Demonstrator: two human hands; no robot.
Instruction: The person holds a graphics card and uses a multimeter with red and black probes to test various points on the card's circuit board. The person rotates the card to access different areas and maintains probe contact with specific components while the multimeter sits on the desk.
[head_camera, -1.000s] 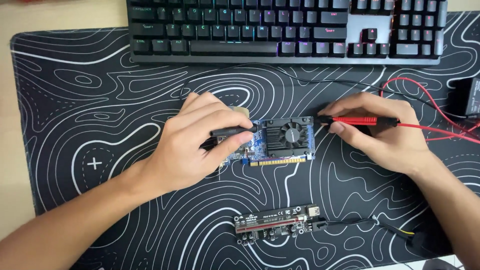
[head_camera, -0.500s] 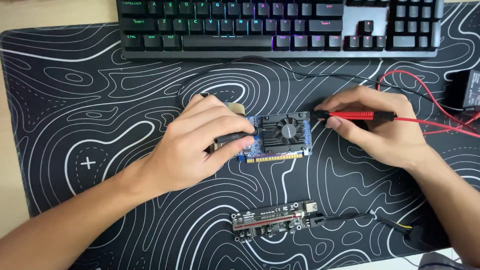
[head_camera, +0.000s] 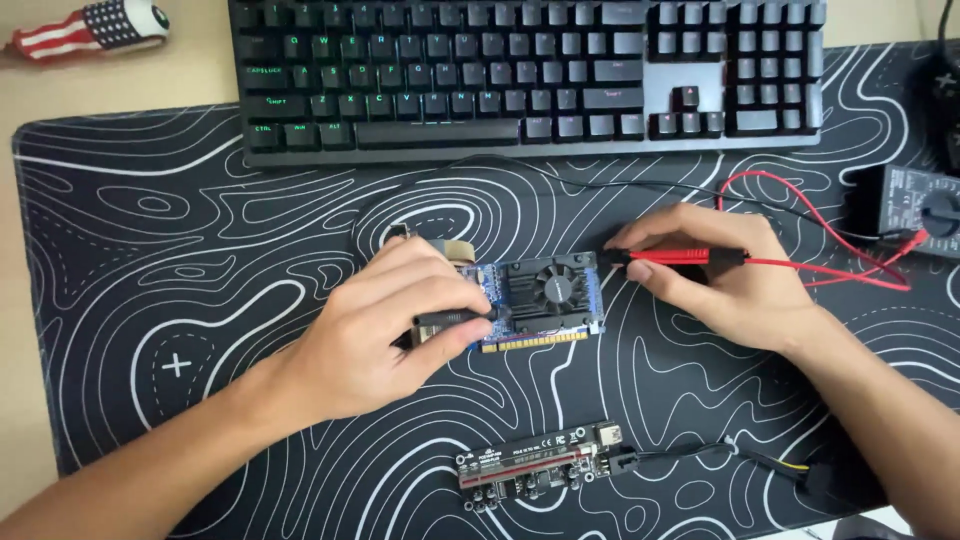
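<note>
The left hand pinches a black probe against the left edge of the small blue circuit board with a black fan, the right hand grips a red probe at its right edge; both tips want steady, non-slipping contact.

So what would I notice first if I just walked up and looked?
Probably the small blue circuit board with a black fan, in the middle of the black swirly mat. The left hand holds a black probe at its left edge, and the right hand holds a red probe at its right. A black keyboard sits behind.
</note>
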